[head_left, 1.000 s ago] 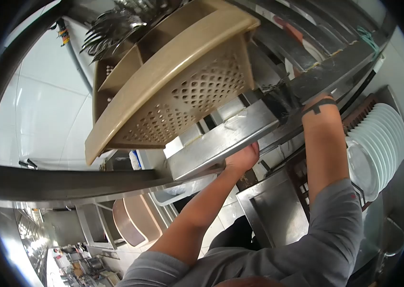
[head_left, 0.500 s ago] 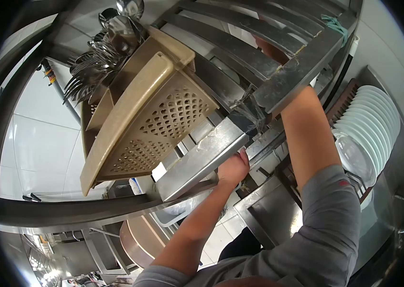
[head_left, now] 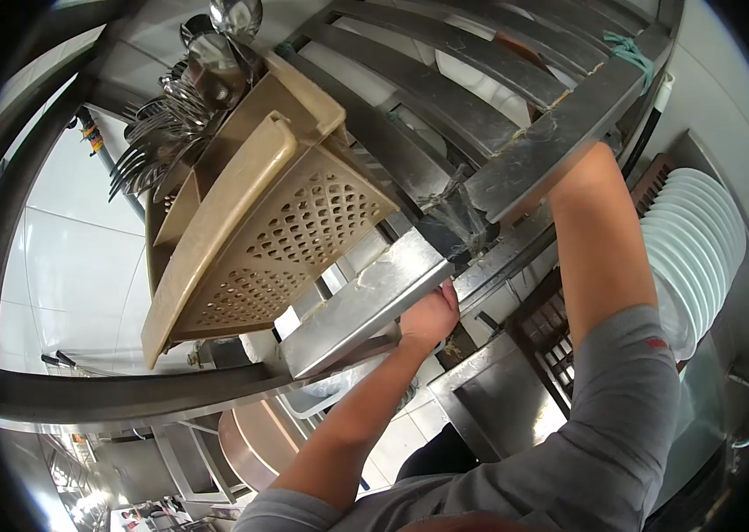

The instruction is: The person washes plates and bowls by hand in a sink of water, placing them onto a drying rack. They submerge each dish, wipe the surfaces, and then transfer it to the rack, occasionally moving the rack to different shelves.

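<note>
Prob a reach under the metal rack [head_left: 569,135]; can't tell if L hand [head_left: 429,316] or hidden R hand grips, next needs care.

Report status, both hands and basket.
Left hand at steel rail. Right hand hidden by slatted rack. Basket holding cutlery, just above rail.

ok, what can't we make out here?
All in the head view:
- Right hand: hidden behind the slatted steel shelf; only its forearm shows.
- Left hand: exact grip unclear, fingers partly hidden by the steel rail.
- Forks, spoons: lower ends hidden by the tan caddy.
- Lower-left background: too small, blurred.
</note>
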Available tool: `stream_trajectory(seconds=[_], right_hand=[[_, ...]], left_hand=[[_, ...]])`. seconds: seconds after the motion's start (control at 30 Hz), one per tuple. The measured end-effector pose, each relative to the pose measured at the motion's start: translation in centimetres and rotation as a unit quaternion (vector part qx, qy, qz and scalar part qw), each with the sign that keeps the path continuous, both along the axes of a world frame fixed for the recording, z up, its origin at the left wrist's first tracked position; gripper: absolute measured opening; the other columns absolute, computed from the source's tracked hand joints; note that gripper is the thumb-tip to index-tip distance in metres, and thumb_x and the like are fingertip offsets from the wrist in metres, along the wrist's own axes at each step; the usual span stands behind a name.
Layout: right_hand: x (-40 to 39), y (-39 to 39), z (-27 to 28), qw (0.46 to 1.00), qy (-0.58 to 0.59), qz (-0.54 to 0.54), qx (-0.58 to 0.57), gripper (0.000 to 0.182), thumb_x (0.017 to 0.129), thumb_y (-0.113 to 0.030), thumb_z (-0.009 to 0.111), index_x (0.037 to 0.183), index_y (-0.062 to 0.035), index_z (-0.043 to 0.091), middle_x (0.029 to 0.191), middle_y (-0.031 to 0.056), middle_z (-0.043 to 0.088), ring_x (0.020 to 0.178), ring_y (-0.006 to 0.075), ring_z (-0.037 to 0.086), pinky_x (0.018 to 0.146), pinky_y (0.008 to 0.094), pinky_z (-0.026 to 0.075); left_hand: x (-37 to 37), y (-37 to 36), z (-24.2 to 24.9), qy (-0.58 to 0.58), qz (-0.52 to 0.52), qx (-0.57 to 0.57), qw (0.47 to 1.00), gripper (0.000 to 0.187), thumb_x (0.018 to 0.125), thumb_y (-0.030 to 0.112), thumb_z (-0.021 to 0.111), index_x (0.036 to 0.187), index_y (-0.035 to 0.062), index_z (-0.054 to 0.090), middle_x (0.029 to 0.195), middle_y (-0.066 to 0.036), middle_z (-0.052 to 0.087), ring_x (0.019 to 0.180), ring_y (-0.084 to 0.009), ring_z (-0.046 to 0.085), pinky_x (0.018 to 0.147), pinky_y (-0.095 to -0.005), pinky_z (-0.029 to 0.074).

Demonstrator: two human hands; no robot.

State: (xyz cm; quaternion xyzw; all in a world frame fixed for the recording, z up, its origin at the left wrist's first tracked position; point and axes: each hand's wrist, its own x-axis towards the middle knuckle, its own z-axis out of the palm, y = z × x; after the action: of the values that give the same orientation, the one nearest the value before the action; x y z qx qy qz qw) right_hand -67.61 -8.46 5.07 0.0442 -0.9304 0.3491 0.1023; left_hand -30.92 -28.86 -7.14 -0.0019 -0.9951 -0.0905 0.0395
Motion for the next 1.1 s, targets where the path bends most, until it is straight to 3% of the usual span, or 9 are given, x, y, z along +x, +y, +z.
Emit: stream_trajectory(seconds=[0.43, 0.63, 0.67, 0.7, 0.73, 0.83, 0.9, 1.0, 1.1], right_hand=[[4.9, 2.0, 1.5, 0.979, 0.010, 0.100, 0.175, 0.032, 0.093, -0.013, 0.060, 0.120, 0.0017, 0.069, 0.133, 0.0182, 0.065, 0.122, 0.0318, 0.063, 0.100, 0.0430, 0.051], [21.4, 5.5, 8.3, 0.880, -0.037, 0.212, 0.423, 0.037, 0.088, -0.014, 0.057, 0.120, -0.0004, 0.071, 0.126, 0.0211, 0.070, 0.124, 0.0320, 0.064, 0.111, 0.0465, 0.046], [24.0, 8.5, 5.1, 0.866, 0.257, 0.197, 0.382, 0.036, 0.086, -0.010, 0.056, 0.116, 0.0030, 0.071, 0.135, 0.0204, 0.065, 0.133, 0.0324, 0.057, 0.121, 0.0446, 0.035], [27.2, 11.6, 5.4, 0.806, 0.373, 0.219, 0.403, 0.026, 0.086, -0.018, 0.065, 0.100, 0.0008, 0.076, 0.111, 0.0180, 0.073, 0.122, 0.0299, 0.063, 0.106, 0.0418, 0.048], [33.3, 13.8, 9.6, 0.868, 0.118, 0.284, 0.390, 0.030, 0.084, -0.008, 0.059, 0.109, 0.0035, 0.071, 0.139, 0.0194, 0.063, 0.138, 0.0322, 0.051, 0.126, 0.0437, 0.029], [48.3, 23.4, 13.3, 0.936, -0.020, 0.254, 0.242, 0.018, 0.079, -0.008, 0.073, 0.097, -0.0091, 0.075, 0.092, 0.0069, 0.067, 0.088, 0.0306, 0.064, 0.081, 0.0405, 0.052], [57.5, 29.2, 13.1, 0.954, -0.145, 0.225, 0.133, 0.009, 0.080, -0.014, 0.077, 0.087, -0.0082, 0.075, 0.086, 0.0104, 0.071, 0.084, 0.0327, 0.068, 0.074, 0.0421, 0.053], [67.9, 34.6, 5.8, 0.905, -0.413, 0.103, 0.017, 0.023, 0.085, -0.026, 0.077, 0.095, -0.0050, 0.079, 0.095, 0.0157, 0.076, 0.091, 0.0355, 0.071, 0.083, 0.0436, 0.055], [76.8, 35.6, -5.7, 0.889, -0.451, -0.003, 0.080, 0.040, 0.087, -0.032, 0.076, 0.112, -0.0010, 0.076, 0.106, 0.0215, 0.074, 0.107, 0.0387, 0.069, 0.094, 0.0480, 0.053]], left_hand=[[0.1, -0.1, -0.5, 0.055, -0.034, -0.016, 0.998, 0.048, 0.102, 0.026, 0.050, 0.072, -0.0057, 0.071, 0.077, -0.023, 0.067, 0.093, -0.0380, 0.063, 0.118, -0.0583, 0.031], [-0.2, -0.2, -1.9, 0.124, -0.065, -0.092, 0.986, 0.054, 0.103, 0.028, 0.047, 0.069, -0.0047, 0.072, 0.077, -0.020, 0.071, 0.093, -0.0369, 0.065, 0.120, -0.0548, 0.030], [-0.1, 0.0, -1.6, 0.103, -0.062, -0.088, 0.989, 0.054, 0.103, 0.028, 0.046, 0.072, -0.0057, 0.073, 0.079, -0.021, 0.072, 0.094, -0.0363, 0.066, 0.120, -0.0546, 0.030], [0.1, 0.2, -1.3, 0.091, -0.057, -0.116, 0.987, 0.055, 0.104, 0.029, 0.044, 0.073, -0.0056, 0.074, 0.080, -0.022, 0.073, 0.096, -0.0366, 0.066, 0.120, -0.0538, 0.030], [-0.1, 0.1, -1.7, 0.099, -0.058, -0.115, 0.987, 0.056, 0.104, 0.029, 0.043, 0.073, -0.0060, 0.074, 0.080, -0.022, 0.073, 0.096, -0.0370, 0.067, 0.120, -0.0536, 0.030], [0.1, 0.1, -2.0, 0.107, -0.059, -0.125, 0.985, 0.059, 0.105, 0.030, 0.040, 0.072, -0.0063, 0.074, 0.082, -0.024, 0.073, 0.095, -0.0387, 0.068, 0.119, -0.0532, 0.032], [-0.1, -0.4, -3.1, 0.120, -0.071, -0.134, 0.981, 0.060, 0.105, 0.030, 0.039, 0.072, -0.0050, 0.074, 0.081, -0.025, 0.073, 0.091, -0.0393, 0.069, 0.117, -0.0536, 0.036], [0.0, 0.1, -2.7, 0.105, -0.055, -0.160, 0.980, 0.062, 0.106, 0.031, 0.037, 0.072, -0.0053, 0.074, 0.081, -0.026, 0.072, 0.092, -0.0407, 0.070, 0.116, -0.0525, 0.037], [0.0, 0.3, -3.0, 0.108, -0.051, -0.161, 0.980, 0.063, 0.106, 0.031, 0.036, 0.070, -0.0048, 0.074, 0.081, -0.027, 0.072, 0.092, -0.0408, 0.070, 0.117, -0.0525, 0.037]])
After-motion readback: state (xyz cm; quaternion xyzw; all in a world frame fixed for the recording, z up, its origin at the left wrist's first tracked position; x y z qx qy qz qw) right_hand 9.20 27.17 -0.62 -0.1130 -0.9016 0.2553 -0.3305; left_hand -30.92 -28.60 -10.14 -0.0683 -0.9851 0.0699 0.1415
